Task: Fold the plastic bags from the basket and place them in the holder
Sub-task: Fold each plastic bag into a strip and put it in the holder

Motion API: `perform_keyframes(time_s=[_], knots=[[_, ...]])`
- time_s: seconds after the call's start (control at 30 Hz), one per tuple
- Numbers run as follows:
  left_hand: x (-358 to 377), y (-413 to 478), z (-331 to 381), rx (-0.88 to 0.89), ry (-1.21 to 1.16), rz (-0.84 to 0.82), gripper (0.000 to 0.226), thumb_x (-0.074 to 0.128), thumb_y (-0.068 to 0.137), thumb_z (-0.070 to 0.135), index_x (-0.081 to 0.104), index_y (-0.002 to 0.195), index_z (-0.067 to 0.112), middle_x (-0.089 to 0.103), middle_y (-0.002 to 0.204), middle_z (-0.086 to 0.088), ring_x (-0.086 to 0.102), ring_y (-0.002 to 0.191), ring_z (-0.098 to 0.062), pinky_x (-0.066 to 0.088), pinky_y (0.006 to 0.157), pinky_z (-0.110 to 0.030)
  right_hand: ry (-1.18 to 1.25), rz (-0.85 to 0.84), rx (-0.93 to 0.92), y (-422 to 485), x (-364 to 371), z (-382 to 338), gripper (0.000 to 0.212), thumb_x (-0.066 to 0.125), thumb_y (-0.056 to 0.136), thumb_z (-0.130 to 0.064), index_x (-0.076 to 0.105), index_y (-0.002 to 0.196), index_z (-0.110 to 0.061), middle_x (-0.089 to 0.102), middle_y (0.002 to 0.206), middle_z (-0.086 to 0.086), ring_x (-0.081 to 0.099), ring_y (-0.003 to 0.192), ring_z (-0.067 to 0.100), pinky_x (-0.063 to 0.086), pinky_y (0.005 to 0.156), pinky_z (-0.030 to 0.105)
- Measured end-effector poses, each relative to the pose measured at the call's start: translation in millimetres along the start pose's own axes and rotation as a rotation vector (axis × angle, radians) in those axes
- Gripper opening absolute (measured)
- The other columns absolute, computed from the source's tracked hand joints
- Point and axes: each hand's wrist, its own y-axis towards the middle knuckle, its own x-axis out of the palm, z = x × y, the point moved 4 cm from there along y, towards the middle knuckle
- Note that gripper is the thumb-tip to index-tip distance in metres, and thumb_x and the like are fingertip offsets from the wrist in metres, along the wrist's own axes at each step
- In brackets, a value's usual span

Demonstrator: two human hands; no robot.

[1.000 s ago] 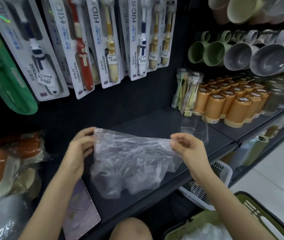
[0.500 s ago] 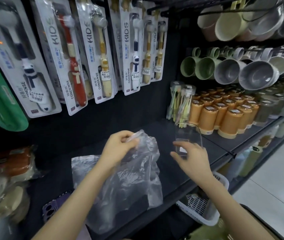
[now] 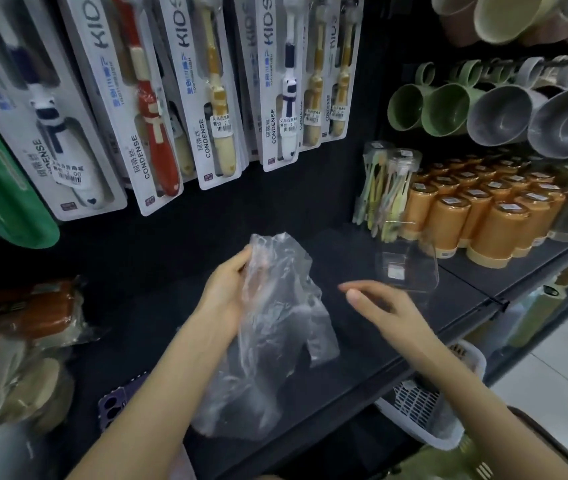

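A clear, crumpled plastic bag [image 3: 275, 341] hangs over the black shelf [image 3: 362, 358], doubled lengthwise. My left hand [image 3: 227, 289] grips its upper end, fingers partly behind the film. My right hand [image 3: 379, 306] hovers to the right of the bag, fingers extended and holding nothing. Just behind that hand a clear plastic holder [image 3: 410, 268] stands on the shelf with a small label inside. The green basket [image 3: 455, 462] shows only as a rim at the bottom right.
Kids' toothbrush packs [image 3: 206, 98] hang above the shelf. Orange lidded cups [image 3: 494, 216] and toothbrush bundles [image 3: 383, 188] crowd the right side, mugs [image 3: 449, 105] above them. A white slotted basket [image 3: 424, 407] sits below the shelf edge. A purple phone [image 3: 116, 407] lies at the shelf's left.
The bag was stretched flat between both hands; my left hand then brought its end across to fold it, my right hand let go and now hovers free beside it.
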Motion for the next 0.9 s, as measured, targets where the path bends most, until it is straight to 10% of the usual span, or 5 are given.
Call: perform_keyframes(time_s=[0.1, 0.27, 0.5, 0.67, 0.9], knots=[[-6.8, 4.2, -3.7, -0.045, -0.102, -0.001, 0.023, 0.062, 0.09, 0.031, 0.071, 0.081, 0.012, 0.068, 0.082, -0.005, 0.067, 0.076, -0.022, 0.054, 0.083, -0.037, 0.173, -0.264, 0.037, -17.0, 43.6, -5.8, 0.028, 0.067, 0.077, -0.044, 0.066, 0.103, -0.033, 0.067, 0.106, -0.02, 0.059, 0.103, -0.005, 0.044, 0.088, 0.012], [-29.0, 11.1, -3.0, -0.035, -0.19, 0.061, 0.022, 0.061, 0.092, 0.03, 0.072, 0.096, 0.012, 0.071, 0.089, -0.007, 0.069, 0.081, -0.022, 0.055, 0.083, -0.035, 0.387, -0.063, 0.103, -12.6, 54.4, 14.1, 0.006, 0.072, 0.082, -0.008, 0.068, 0.077, -0.007, 0.07, 0.084, 0.002, 0.063, 0.078, 0.008, 0.05, 0.075, 0.022], [-94.4, 24.6, 29.2, 0.107, -0.014, 0.336, 0.009, 0.065, 0.089, 0.018, 0.07, 0.094, 0.013, 0.071, 0.093, -0.007, 0.068, 0.085, -0.021, 0.056, 0.077, -0.035, 0.642, -0.038, 0.157, -9.7, -3.2, 37.5, 0.042, 0.09, 0.049, -0.042, 0.073, 0.079, -0.017, 0.068, 0.074, 0.004, 0.064, 0.07, 0.013, 0.051, 0.071, 0.019], [-94.5, 28.5, 42.2, 0.233, 0.18, 0.279, 0.005, 0.064, 0.09, 0.011, 0.068, 0.093, 0.01, 0.07, 0.084, -0.006, 0.067, 0.071, -0.013, 0.055, 0.062, -0.027, 0.437, -0.048, 0.173, 6.9, -30.1, 25.6, 0.003, 0.072, 0.075, -0.016, 0.07, 0.077, -0.015, 0.065, 0.069, -0.006, 0.058, 0.067, 0.004, 0.043, 0.067, 0.014], [-89.8, 40.3, 28.9, 0.382, 0.763, 0.398, 0.016, 0.052, 0.098, 0.02, 0.059, 0.083, 0.019, 0.062, 0.085, -0.004, 0.056, 0.07, -0.016, 0.043, 0.051, -0.025, -0.112, 0.129, 0.213, 61.7, -33.4, 23.9, 0.029, 0.061, 0.093, -0.02, 0.063, 0.121, -0.02, 0.06, 0.1, -0.006, 0.056, 0.083, 0.013, 0.043, 0.073, 0.026]])
